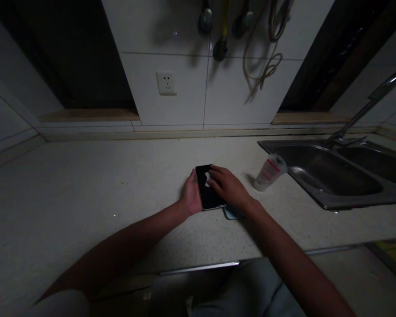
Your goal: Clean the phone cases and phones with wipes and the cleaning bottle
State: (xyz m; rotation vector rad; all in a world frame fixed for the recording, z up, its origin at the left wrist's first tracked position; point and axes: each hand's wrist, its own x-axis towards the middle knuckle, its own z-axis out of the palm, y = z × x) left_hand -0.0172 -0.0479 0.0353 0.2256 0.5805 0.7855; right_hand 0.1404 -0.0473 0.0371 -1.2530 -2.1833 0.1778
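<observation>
A black smartphone (206, 197) lies with its dark screen up, just over the pale counter. Along its left edge my left hand (192, 197) grips it, thumb upward beside the frame. My right hand (230, 187) rests over the right part of the screen, fingers closed on a small white wipe (207, 179) pressed to the glass. Partly hidden beneath my right wrist, a light blue flat thing (230, 214) lies on the counter; its kind I cannot tell.
A clear plastic cup (269, 172) with red print stands tilted to the right of my hand, near the double steel sink (330, 202) and its faucet (369, 105). A wall socket (166, 83) and hanging pipes are behind. The counter (86, 185) stretches left.
</observation>
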